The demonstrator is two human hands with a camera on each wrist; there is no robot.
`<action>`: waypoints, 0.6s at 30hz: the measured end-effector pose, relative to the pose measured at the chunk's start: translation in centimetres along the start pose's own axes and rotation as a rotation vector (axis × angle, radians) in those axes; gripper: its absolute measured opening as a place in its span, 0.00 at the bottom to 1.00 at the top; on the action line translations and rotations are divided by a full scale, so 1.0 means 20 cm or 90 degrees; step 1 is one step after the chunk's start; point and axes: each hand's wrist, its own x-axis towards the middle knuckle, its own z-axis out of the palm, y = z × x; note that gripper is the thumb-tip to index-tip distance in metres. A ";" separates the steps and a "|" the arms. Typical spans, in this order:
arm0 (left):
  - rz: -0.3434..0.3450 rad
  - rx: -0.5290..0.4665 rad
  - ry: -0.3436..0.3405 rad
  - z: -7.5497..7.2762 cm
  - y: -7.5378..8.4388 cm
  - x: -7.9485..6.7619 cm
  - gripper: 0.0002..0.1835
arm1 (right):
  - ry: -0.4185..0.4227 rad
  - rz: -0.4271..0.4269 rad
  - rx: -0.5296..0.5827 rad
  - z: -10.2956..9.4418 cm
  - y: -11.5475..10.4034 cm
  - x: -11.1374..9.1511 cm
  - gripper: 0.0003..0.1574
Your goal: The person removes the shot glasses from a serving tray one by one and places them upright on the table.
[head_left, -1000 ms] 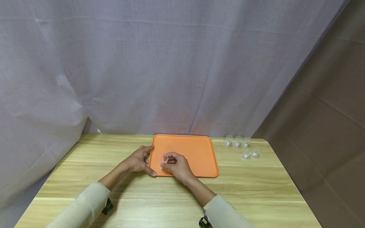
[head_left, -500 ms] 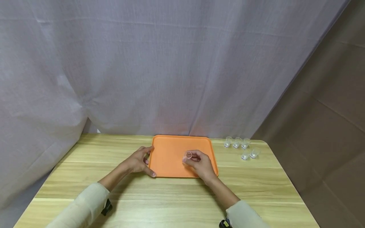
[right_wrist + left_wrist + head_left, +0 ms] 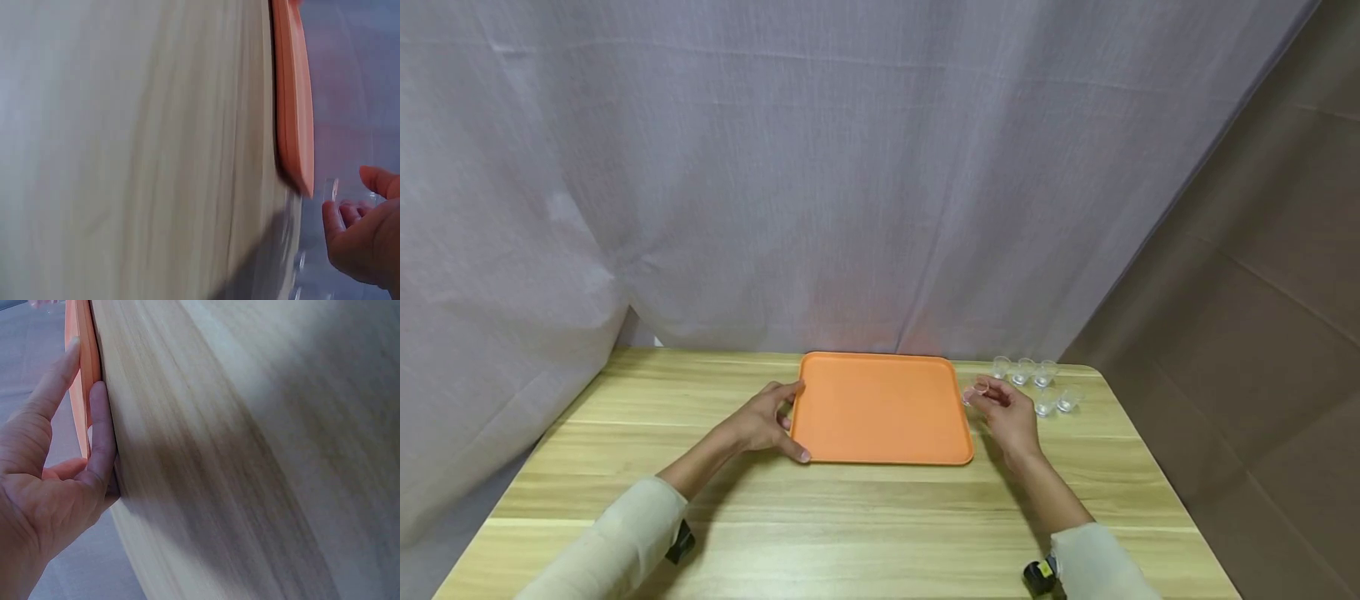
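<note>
In the head view my left hand lies at the left side of an orange tray, index finger and thumb spread against its rim. The left wrist view shows the fingers fairly straight along the tray's edge. My right hand pinches a small clear cup between thumb and fingers, just past the tray's right edge. That cup is partly hidden by the hand in the right wrist view. Several similar clear cups stand on the table to the right, close to this hand.
The wooden table bears the tray near its back edge. A grey curtain hangs behind it, and a brown cloth wall runs along the right side.
My right hand has carried the small cup rightward across the tray, from its left part to beyond its right rim. My left hand and the tray have stayed in place.
</note>
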 end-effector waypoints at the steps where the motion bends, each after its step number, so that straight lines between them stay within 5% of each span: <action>1: 0.001 0.001 0.000 0.00 0.00 0.00 0.76 | 0.012 0.003 -0.001 -0.02 0.01 0.01 0.32; 18: 0.004 -0.005 0.002 0.00 -0.02 -0.02 0.76 | 0.118 0.030 -0.072 -0.15 0.13 0.10 0.31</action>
